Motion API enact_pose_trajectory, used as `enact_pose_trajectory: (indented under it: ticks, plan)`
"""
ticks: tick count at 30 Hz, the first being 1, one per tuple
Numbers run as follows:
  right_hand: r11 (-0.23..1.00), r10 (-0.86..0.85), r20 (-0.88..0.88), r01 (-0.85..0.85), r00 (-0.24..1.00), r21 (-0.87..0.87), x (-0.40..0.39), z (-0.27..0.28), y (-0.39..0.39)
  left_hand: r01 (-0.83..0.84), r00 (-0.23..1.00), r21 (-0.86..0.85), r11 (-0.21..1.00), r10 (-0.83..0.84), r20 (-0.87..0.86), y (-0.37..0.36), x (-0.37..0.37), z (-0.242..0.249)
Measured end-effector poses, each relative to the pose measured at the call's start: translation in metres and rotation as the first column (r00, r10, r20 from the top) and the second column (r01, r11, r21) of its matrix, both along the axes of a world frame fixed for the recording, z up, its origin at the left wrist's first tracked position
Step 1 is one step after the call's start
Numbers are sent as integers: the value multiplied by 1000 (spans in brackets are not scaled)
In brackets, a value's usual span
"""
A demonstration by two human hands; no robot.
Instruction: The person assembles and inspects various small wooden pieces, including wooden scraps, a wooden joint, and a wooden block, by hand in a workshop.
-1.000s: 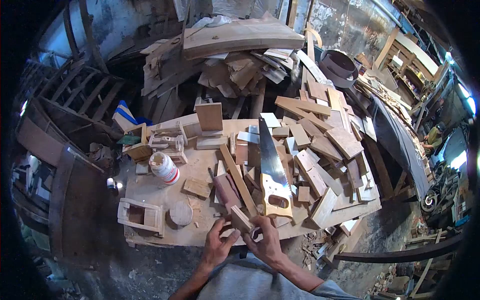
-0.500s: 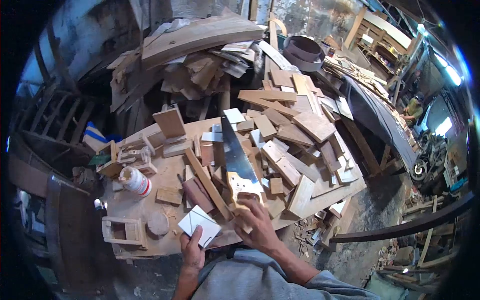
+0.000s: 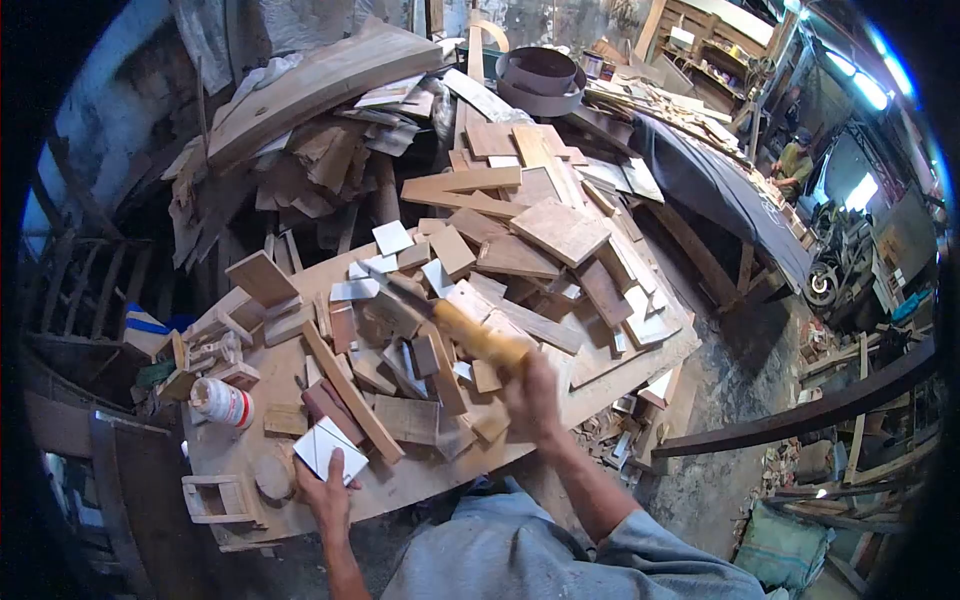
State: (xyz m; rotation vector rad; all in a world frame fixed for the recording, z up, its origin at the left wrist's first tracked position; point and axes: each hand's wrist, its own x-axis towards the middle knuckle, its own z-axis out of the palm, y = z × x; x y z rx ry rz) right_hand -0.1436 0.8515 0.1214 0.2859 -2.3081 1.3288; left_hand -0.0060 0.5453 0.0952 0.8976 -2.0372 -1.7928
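My left hand [image 3: 328,488] grips a white-faced square piece of board [image 3: 326,446] with dark lines drawn across it, the thumb pressed on top. It hovers at the near edge of the workbench [image 3: 390,487], close to a round wooden disc [image 3: 274,473]. In my right hand [image 3: 533,395] is a handsaw [image 3: 478,336], its yellowish wooden handle blurred by motion. The blade points away to the upper left over the offcuts and is seen nearly edge-on. Saw and board are apart from each other.
Wood offcuts [image 3: 565,230] lie heaped over the bench's middle and right. At its left stand a white jar [image 3: 222,402], a small wooden frame [image 3: 218,498] and more wooden pieces. A dark bar [image 3: 760,432] juts in from the right. A person [image 3: 793,165] sits far back right.
The handsaw has swung from upright, blade face showing, to tilted and nearly edge-on, as my right hand moved right and up. My left hand with the board shifted left in view. The camera turned too.
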Motion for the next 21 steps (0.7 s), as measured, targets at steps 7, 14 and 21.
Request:
enact_pose_trajectory:
  ticks: [7, 14, 21]
  plan:
    - [839, 76, 325, 116, 943, -532, -87, -16, 95, 60, 997, -74, 995, -63, -39, -5, -41, -8]
    - [922, -317, 351, 199, 881, 332, -24, -5, 120, 2, 999, -87, 996, 2, 46, 2, -53, -4]
    - [951, -205, 422, 281, 883, -126, 46, -49, 63, 115, 985, -551, 827, -22, 173, -29, -53, -38]
